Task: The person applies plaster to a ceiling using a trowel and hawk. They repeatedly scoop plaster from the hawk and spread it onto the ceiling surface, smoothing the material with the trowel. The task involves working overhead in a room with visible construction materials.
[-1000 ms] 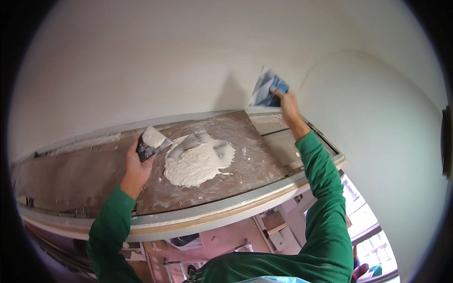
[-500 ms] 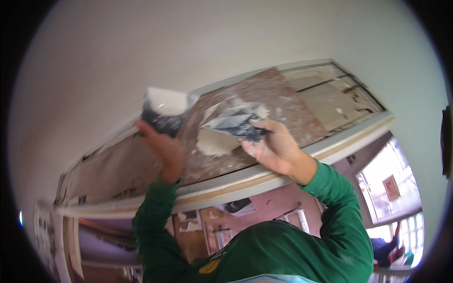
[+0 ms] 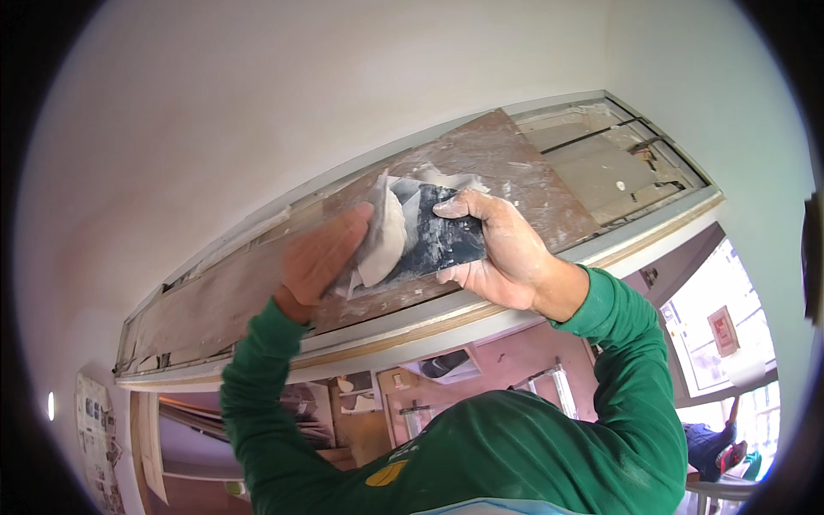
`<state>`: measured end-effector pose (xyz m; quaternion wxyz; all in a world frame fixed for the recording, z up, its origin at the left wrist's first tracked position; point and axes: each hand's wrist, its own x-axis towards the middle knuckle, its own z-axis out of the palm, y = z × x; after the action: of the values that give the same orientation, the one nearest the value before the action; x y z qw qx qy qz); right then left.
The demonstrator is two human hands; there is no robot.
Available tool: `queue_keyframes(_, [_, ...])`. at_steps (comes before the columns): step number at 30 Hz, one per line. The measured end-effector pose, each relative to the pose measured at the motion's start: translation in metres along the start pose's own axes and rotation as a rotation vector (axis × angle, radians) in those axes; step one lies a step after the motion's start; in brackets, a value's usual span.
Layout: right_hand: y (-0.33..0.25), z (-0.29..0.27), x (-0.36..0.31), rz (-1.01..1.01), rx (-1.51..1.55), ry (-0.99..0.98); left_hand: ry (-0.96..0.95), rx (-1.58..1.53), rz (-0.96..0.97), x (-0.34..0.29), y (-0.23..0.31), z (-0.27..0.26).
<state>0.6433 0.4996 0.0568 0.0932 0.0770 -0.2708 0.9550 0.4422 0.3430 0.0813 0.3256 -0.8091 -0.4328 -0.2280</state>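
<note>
Right hand (image 3: 506,253) clamped on dark trowel (image 3: 442,236), left hand (image 3: 322,257) at 9 o'clock gripping scraper (image 3: 378,236) w/ plaster blob (image 3: 388,233) btwn them over board (image 3: 515,167); tilt either blade, blob prob drops.

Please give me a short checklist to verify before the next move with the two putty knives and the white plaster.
1. Right hand grips the dark putty knife firmly: ok.
2. Left hand holds the second knife: ok, though its blade is mostly hidden under plaster.
3. White plaster sits on the blades, not falling: ok.
4. The two blades meet: ok.
5. Brown board lies steady on the ledge: cannot tell.
</note>
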Motion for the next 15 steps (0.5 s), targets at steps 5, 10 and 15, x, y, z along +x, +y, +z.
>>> queue_keyframes(5, [-0.013,-0.006,-0.009,-0.101,-0.036,0.017,-0.079,-0.022,-0.04,-0.004,-0.03,0.018])
queue_keyframes(10, [-0.031,-0.024,-0.009,-0.418,-0.105,0.067,0.509,-0.95,-1.236,-0.041,-0.023,0.068])
queue_keyframes(15, [-0.029,-0.023,-0.011,-1.168,-1.203,-0.179,0.581,-1.655,-1.444,0.017,0.019,0.072])
